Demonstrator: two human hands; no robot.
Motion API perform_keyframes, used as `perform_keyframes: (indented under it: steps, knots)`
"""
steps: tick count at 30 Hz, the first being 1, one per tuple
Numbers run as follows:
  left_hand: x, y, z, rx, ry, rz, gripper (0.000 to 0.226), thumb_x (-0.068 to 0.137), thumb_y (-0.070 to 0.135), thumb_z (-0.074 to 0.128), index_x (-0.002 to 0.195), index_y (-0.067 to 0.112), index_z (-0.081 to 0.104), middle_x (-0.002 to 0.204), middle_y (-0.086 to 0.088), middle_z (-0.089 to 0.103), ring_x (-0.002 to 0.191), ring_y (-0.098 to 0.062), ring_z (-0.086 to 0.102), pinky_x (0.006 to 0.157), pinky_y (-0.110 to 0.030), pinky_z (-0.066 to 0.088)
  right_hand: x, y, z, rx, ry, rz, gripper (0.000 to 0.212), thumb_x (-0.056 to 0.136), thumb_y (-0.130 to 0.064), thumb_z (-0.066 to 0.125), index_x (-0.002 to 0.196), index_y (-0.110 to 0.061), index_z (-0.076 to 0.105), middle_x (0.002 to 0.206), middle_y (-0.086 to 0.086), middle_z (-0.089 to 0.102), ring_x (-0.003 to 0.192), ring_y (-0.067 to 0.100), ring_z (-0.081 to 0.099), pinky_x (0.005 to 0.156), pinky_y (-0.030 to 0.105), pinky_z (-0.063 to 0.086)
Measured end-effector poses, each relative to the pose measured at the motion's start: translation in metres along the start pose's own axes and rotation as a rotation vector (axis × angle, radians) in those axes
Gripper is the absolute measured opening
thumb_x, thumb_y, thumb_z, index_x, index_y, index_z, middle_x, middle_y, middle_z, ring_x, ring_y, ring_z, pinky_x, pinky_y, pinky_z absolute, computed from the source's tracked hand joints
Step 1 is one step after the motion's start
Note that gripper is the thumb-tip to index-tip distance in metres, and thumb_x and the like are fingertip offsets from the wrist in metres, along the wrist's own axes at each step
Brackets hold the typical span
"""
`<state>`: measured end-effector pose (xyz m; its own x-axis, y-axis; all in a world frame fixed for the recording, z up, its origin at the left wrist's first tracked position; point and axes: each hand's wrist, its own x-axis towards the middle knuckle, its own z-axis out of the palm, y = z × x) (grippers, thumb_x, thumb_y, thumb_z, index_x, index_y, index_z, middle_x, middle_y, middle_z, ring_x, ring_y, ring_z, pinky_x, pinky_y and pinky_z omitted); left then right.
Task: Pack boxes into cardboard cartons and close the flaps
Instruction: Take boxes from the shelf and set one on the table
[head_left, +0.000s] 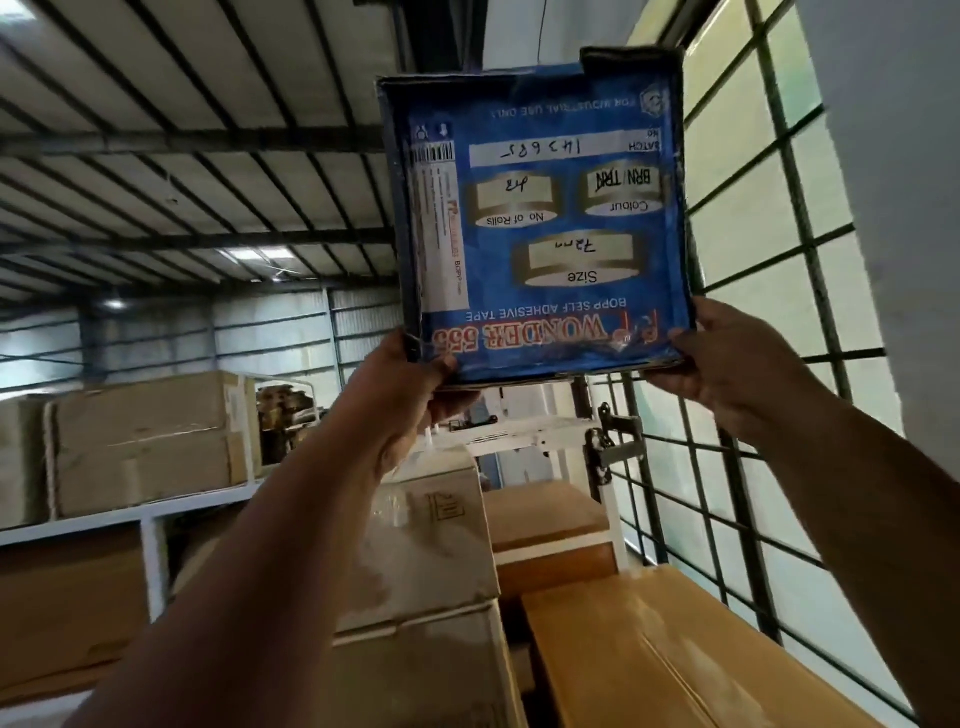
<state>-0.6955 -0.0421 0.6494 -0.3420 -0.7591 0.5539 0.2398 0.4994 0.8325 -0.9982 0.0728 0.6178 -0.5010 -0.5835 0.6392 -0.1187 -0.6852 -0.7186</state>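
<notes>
Up goes the blue tape box (540, 228), printed face upside down, left hand (410, 395) and right hand (727, 358) clamped on its lower corners, above stacked cardboard cartons (431, 561); barred window (769, 291) just beside it.

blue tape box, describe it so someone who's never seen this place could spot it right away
Look up toward the barred window on the right, under the corrugated roof. The blue tape box is held up there by its lower corners, the left hand and the right hand gripping it. Every carton below is plain brown; only this one is blue, its print upside down.
</notes>
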Motion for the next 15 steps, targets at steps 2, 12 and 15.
perform_keyframes:
  steps: [2,12,15]
  knots:
    - [-0.007,0.005,-0.029,-0.018,0.035,0.015,0.03,0.106,-0.002,0.061,0.129,0.017,0.063,0.125,-0.018,0.076,0.103,-0.034,0.082,0.08,-0.041,0.068,-0.002,0.001,0.029,0.001,-0.028,-0.008,0.033,0.11,-0.003,0.058,0.111,-0.032,0.075,0.126,0.007,0.076,0.102,0.025,0.082,0.076,0.04,0.068]
    - [-0.045,-0.025,-0.181,-0.096,0.196,-0.032,0.039,0.104,-0.003,0.063,0.137,0.018,0.065,0.128,-0.016,0.078,0.11,-0.037,0.08,0.079,-0.041,0.068,-0.038,0.054,0.173,-0.089,-0.171,-0.009,0.036,0.107,0.0,0.063,0.113,-0.034,0.074,0.102,-0.007,0.08,0.094,0.01,0.08,0.07,0.028,0.066]
    - [-0.056,-0.033,-0.208,-0.09,0.196,-0.025,0.038,0.103,0.001,0.066,0.137,0.019,0.065,0.128,-0.013,0.078,0.114,-0.036,0.079,0.084,-0.044,0.068,-0.048,0.061,0.193,-0.108,-0.18,-0.076,0.037,0.107,-0.003,0.065,0.122,-0.036,0.072,0.101,-0.013,0.081,0.093,0.004,0.079,0.066,0.024,0.065]
